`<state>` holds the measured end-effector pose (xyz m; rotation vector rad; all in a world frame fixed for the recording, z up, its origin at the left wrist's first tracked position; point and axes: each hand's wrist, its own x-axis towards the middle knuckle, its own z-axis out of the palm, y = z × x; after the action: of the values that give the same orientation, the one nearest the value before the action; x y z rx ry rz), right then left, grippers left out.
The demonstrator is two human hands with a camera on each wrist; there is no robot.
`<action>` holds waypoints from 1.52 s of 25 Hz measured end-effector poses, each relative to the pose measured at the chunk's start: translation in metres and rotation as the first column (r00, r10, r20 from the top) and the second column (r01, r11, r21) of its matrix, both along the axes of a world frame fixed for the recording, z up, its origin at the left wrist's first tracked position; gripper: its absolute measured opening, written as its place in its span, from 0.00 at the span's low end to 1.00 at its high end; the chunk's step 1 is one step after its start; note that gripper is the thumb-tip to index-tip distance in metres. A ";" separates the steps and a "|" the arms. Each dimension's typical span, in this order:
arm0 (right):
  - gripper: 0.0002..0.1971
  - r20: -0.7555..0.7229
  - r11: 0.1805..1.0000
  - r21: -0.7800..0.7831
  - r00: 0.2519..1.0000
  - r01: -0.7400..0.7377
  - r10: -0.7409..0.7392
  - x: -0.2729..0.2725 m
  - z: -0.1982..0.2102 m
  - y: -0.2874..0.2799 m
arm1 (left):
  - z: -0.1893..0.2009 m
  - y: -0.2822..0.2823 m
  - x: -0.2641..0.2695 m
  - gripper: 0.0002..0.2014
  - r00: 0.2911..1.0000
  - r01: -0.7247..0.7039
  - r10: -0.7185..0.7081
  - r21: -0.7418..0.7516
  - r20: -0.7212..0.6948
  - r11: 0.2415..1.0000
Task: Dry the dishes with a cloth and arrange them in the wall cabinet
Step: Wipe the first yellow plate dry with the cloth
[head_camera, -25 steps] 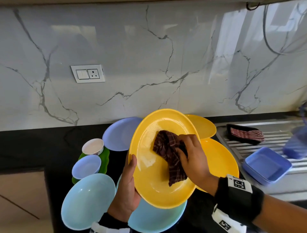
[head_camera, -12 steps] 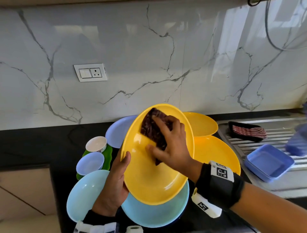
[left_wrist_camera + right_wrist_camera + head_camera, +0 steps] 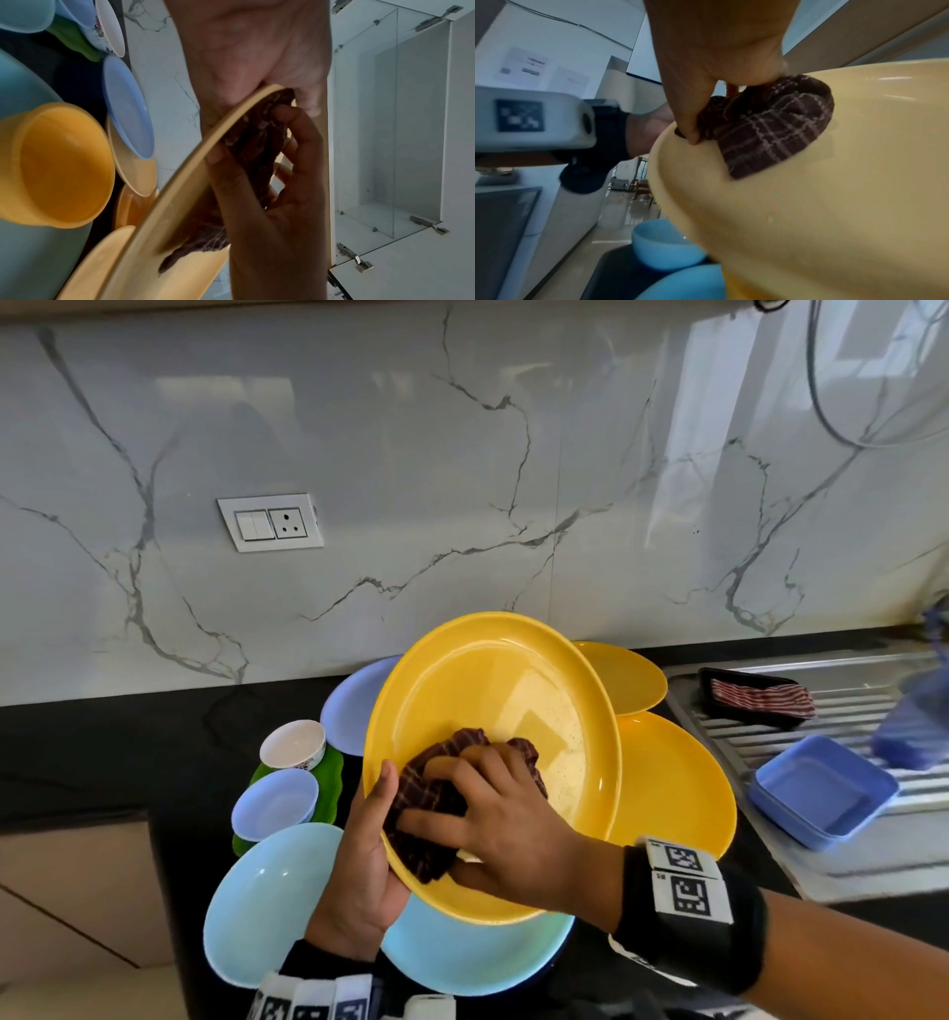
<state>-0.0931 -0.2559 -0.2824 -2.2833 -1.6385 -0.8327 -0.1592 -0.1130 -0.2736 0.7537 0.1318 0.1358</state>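
yellow plate [image 3: 493, 711] held tilted by left hand [image 3: 359, 860] at near-left rim — right hand [image 3: 508, 834] pinching bunched checked cloth [image 3: 436, 793] against it; probably light, stiff, slick while wet — best gripped at rim.

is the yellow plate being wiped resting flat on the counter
No, the left hand holds the yellow plate tilted above the light blue plates.

Black counter [image 3: 77, 757], pale blue plates [image 3: 267, 906], yellow plates [image 3: 672, 788], green plate [image 3: 331, 773]
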 end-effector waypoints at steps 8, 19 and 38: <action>0.17 0.179 0.990 -0.106 0.977 -0.094 0.112 0.007 -0.047 -0.045 | 0.006 0.001 0.002 0.53 1.000 -0.010 0.010 0.029 -0.003 1.000; 0.21 -0.038 0.963 -0.270 0.999 -0.014 0.004 0.059 -0.030 -0.101 | 0.011 0.008 0.005 0.38 0.999 -0.047 0.047 0.014 0.000 0.999; 0.21 -0.722 0.615 0.545 0.692 0.570 -0.002 0.069 0.022 -0.032 | 0.008 -0.025 -0.001 0.46 0.994 0.108 -0.108 0.133 -0.006 0.985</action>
<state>-0.0238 -0.2876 -0.2604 -1.8816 -0.4134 -0.4811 -0.1606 -0.1379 -0.2661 0.8923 0.0810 0.0417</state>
